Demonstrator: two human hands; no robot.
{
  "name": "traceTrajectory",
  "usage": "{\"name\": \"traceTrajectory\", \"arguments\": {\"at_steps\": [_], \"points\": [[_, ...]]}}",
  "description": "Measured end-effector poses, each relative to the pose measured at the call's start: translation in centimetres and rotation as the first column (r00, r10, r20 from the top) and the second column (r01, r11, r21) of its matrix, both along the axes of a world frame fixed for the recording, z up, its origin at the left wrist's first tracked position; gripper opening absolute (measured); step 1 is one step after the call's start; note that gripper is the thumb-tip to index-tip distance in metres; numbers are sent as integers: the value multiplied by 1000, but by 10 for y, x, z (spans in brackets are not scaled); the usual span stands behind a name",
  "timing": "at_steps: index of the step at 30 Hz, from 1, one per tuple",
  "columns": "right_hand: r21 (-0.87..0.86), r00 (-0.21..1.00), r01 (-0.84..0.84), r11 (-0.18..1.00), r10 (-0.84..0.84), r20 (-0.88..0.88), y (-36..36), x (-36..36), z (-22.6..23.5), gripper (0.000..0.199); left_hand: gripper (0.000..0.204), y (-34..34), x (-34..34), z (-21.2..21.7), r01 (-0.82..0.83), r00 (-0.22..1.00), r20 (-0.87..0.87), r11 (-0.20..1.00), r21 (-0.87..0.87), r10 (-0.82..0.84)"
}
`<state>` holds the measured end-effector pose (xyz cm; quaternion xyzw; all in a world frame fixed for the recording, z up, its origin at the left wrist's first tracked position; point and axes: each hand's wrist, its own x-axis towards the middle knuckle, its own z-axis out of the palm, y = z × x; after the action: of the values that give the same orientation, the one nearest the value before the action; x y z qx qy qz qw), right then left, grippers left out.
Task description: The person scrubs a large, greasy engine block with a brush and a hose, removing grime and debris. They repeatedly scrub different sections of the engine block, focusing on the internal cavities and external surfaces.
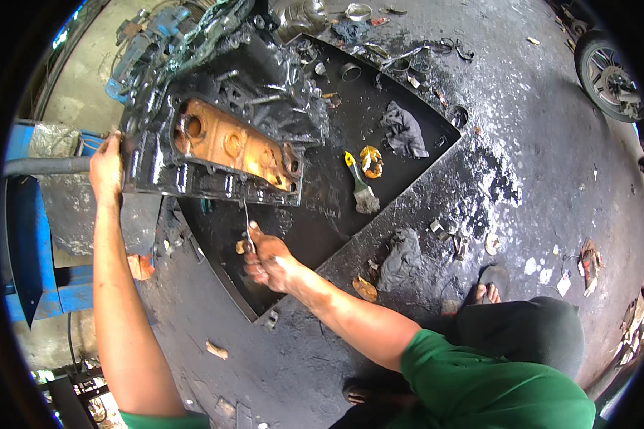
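A black, oily engine block (150,168) stands tilted above a dark tray, with a tan-brown cavity (229,143) opening on its near side. My left hand (107,170) is closed round the block's left edge. Below the block's lower edge, my right hand (268,261) grips a slim metal tool (247,213) in a closed fist. The tool's upper end meets the block's lower rim; its exact kind is hidden by the hand and its small size.
The black tray (408,187) holds a paint brush (361,187), a yellowish ring-shaped piece (371,162) and a grey rag (404,131). Another rag (402,261) lies on the oily floor. A blue metal frame (43,243) stands left; a wheel (608,77) is far right.
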<state>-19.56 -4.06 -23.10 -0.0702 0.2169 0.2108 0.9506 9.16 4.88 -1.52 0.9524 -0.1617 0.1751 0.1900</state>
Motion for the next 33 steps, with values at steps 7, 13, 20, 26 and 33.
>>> {"name": "traceTrajectory", "arguments": {"at_steps": [7,13,20,26,33], "points": [[-218,993,114,969,-109,33,1,17,-20,52,57,3,-5,0,2,999,-37,1000,8,-2],[-993,992,30,-117,126,15,-51,-12,-105,70,61,-1,-2,4,17,1000,-18,1000,17,-17],[-819,772,-135,-557,460,-440,-122,-22,-123,33,62,1,5,4,-3,1000,-12,998,62,4],[-897,816,-27,-440,508,-274,-106,-5,-103,39,59,-7,-7,5,-8,1000,-29,1000,5,8],[-791,812,-95,-605,412,-413,-136,-7,-81,25,62,-2,2,4,14,998,-55,1000,4,-14]]}}
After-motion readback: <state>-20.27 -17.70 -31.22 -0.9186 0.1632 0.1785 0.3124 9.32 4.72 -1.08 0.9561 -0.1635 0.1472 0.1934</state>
